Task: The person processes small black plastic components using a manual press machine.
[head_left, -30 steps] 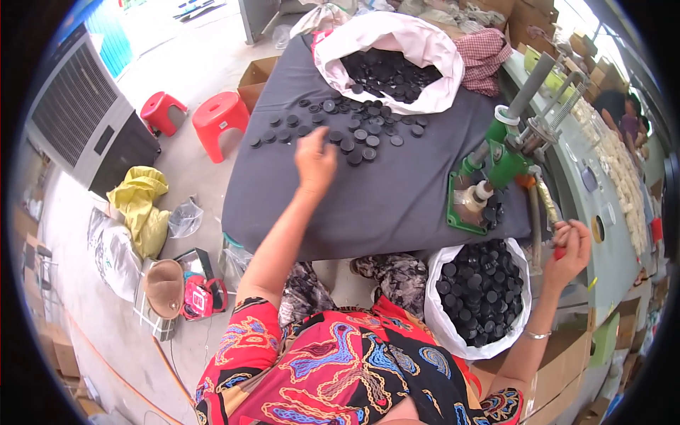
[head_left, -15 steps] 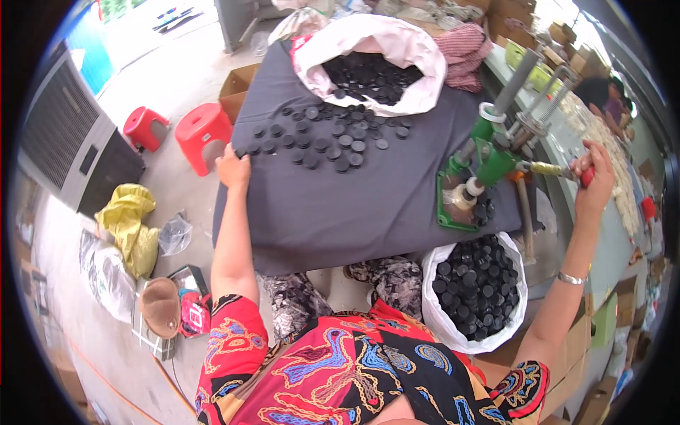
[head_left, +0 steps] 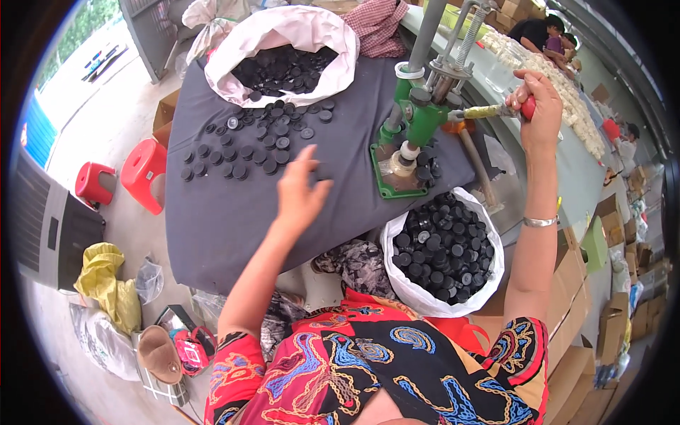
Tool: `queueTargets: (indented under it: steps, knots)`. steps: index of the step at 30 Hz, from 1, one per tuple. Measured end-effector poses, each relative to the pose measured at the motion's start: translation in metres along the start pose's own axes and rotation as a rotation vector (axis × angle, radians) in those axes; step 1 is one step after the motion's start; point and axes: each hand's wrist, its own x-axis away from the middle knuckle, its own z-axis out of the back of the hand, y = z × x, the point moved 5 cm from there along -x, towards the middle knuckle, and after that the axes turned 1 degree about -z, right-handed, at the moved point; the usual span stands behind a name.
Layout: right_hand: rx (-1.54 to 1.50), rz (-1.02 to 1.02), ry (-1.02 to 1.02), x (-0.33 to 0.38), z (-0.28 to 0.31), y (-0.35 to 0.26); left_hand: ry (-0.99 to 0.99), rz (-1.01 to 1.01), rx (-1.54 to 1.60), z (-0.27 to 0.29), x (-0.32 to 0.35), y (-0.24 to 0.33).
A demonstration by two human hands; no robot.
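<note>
My right hand [head_left: 538, 103] is closed round the red knob [head_left: 528, 108] at the end of the lever [head_left: 485, 112] of a green hand press [head_left: 426, 124]. The press stands on the table's right side, with several black caps beside its base. My left hand [head_left: 299, 193] is over the middle of the table, slightly blurred. Between its thumb and forefinger shows a dark, smeared black cap [head_left: 323, 172]. Loose round black caps [head_left: 269, 166] lie spread just beyond and left of that hand. Behind them, a large white sack [head_left: 340, 44] lies open, full of black caps.
A white sack [head_left: 496, 278] heaped with black caps stands at the table's near right edge. Red stools [head_left: 144, 173] are left of the grey-covered table [head_left: 212, 234]. A wooden handle [head_left: 482, 170] leans beside the press. Other people [head_left: 542, 34] sit along a long bench at far right.
My left hand has left the table's left edge and come right to its middle, with a black cap at its fingertips. My right hand stays on the lever knob. The view has shifted right.
</note>
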Motion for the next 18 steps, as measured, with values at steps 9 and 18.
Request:
queueTargets:
  steps: [9,18]
  knots:
    - [-0.026,0.011,-0.035,-0.002,-0.002,0.005,-0.279,0.072,-0.002,-0.137,-0.027,0.029]
    - [-0.019,0.031,-0.043,-0.003,-0.002,0.003,-0.235,0.047,-0.016,-0.160,-0.038,0.029]
